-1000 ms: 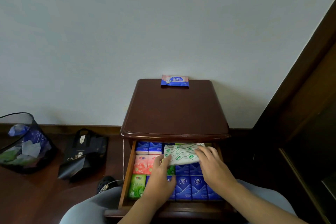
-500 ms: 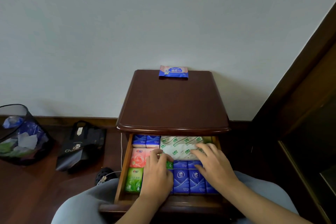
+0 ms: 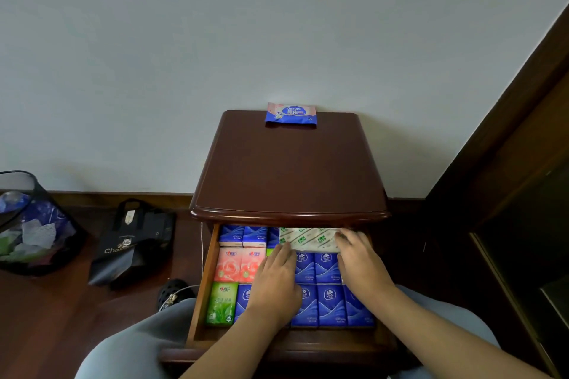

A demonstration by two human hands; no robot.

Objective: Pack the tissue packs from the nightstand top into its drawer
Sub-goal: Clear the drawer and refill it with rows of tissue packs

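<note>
Tucking white pack into drawer, both hands flat on it; next, grab 1 pack beyond.

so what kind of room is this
Most likely a bedroom at home: a dark wooden nightstand stands against a plain wall, its open drawer full of tissue packs. Beside it on the wood floor sit a wastebasket and a black tote bag.

The person's left hand and right hand were bare, with no rings or watch visible. Both forearms were uncovered, sleeves out of view. The knees wore light grey-blue trousers.
</note>
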